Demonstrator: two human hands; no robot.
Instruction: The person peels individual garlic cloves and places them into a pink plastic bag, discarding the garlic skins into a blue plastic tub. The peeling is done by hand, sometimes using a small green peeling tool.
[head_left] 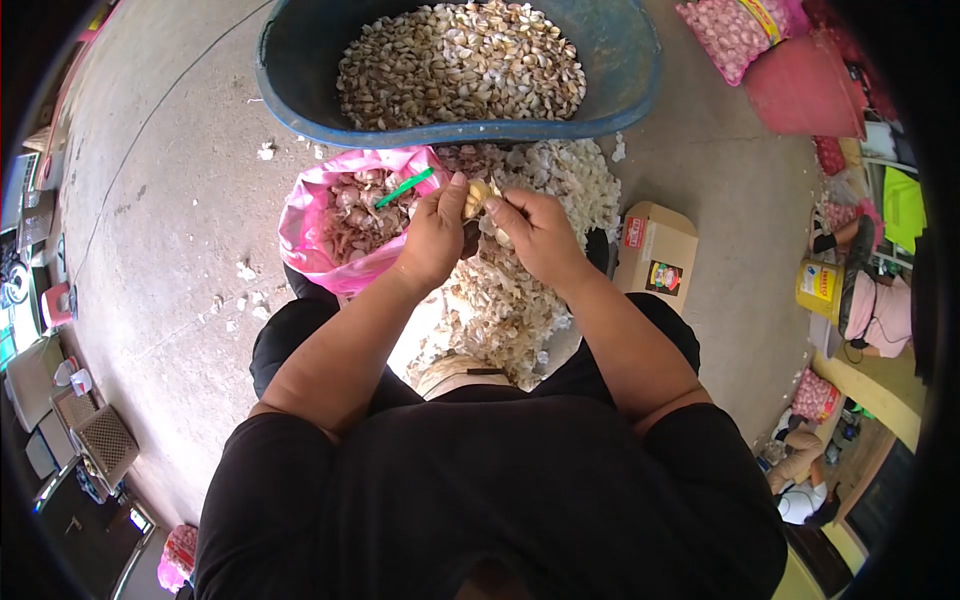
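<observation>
A garlic bulb [478, 198], partly peeled, is held between my two hands in front of me. My left hand [438, 232] pinches it from the left with the thumb on top. From the right, my right hand [535, 232] grips it with thumb and fingers. Just left of my hands a pink bag [300, 235] stands open with whole garlic bulbs [355, 200] in it and a green strip [404, 187] across its top. Garlic skins [520, 305] are heaped below and behind my hands. Beyond them a blue tub [450, 132] holds many loose cloves [465, 60].
A cardboard box [655, 250] lies right of the skins. Farther right are a red tub [805, 85], a filled pink net bag [725, 35], a yellow container [820, 288] and other people [800, 480]. Crates [105, 440] stand at the far left.
</observation>
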